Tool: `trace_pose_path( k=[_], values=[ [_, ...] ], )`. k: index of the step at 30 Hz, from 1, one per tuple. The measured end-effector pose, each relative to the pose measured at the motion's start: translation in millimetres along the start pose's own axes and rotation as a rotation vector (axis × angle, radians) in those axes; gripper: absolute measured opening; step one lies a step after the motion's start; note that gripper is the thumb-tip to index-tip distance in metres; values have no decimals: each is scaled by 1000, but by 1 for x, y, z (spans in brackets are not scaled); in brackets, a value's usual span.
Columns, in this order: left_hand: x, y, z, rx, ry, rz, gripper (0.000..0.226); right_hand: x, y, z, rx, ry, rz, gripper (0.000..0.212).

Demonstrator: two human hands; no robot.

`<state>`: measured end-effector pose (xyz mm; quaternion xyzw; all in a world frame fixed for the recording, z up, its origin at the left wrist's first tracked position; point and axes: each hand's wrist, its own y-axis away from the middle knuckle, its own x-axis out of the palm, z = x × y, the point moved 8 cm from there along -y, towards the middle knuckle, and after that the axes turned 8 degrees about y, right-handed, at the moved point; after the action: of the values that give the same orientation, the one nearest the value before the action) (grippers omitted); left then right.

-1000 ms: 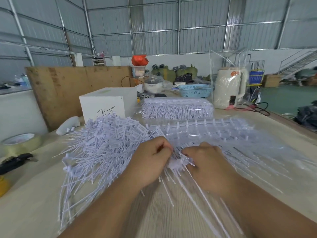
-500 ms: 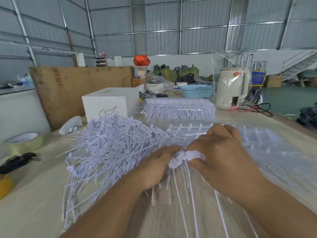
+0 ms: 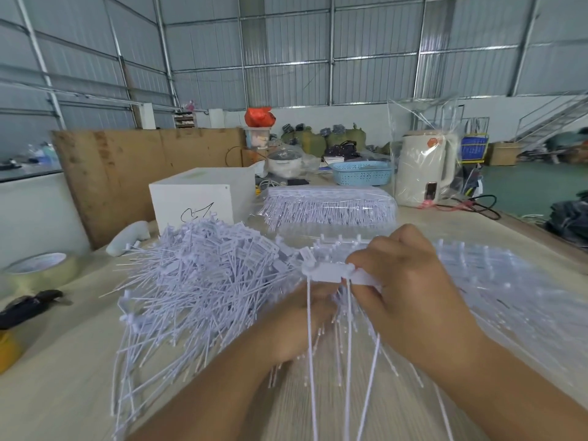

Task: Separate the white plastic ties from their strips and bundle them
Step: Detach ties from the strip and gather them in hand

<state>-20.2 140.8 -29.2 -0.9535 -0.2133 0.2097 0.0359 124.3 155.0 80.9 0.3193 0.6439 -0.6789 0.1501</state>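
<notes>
At the centre of the frame the right hand point(image 3: 410, 281) has its fingers point(image 3: 366, 259) curled and clamped on a short white strip of ties point(image 3: 331, 271), held level above the surface point(image 3: 63, 377). Several thin tie tails hang straight down from that strip toward the bottom of the frame. The left hand point(image 3: 296, 326) sits just below and to the left of the strip, partly hidden behind the hanging tails; its fingers reach up under the strip, but whether they are pinching a tie or merely touching cannot be told.

To the left of the hands lies a large loose heap of separated white ties point(image 3: 203, 281), spreading toward the lower left. To the right, behind the right hand, a layer of ties still on strips point(image 3: 496, 281) covers the surface, somewhat blurred. Further back, in the middle of the frame, rests a clear-wrapped pack of ties point(image 3: 331, 208).

A white box point(image 3: 197, 198) stands at the upper left of the heap. A roll of clear tape point(image 3: 41, 268) sits at the left edge, with a dark tool point(image 3: 28, 305) just below it. A blue basket point(image 3: 362, 173) and a bagged white kettle point(image 3: 426, 170) stand at the far side.
</notes>
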Motion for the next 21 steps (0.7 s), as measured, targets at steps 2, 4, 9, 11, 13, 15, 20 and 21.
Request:
trace_pose_path(
  k=[2,4,9,11,13,15,20,21],
  values=[
    [-21,4,0,2,108,-167,28,9,0,-1,-8,33,92,8],
    [-44,17,-21,85,87,-379,28,16,1,1,-26,66,177,5],
    [-30,29,-60,162,319,-152,42,30,4,-1,-31,11,321,9],
    [-19,31,-64,162,279,-43,34,34,5,-4,-16,5,377,8],
    [-18,32,-67,156,320,-21,23,36,8,-12,44,-16,417,13],
    [-16,35,-69,158,362,39,17,37,8,-19,99,-40,438,14],
    [-17,32,-68,159,304,14,12,55,21,-28,212,-218,688,31],
    [-20,31,-66,153,319,-23,12,56,23,-30,229,-238,699,42]
  ],
)
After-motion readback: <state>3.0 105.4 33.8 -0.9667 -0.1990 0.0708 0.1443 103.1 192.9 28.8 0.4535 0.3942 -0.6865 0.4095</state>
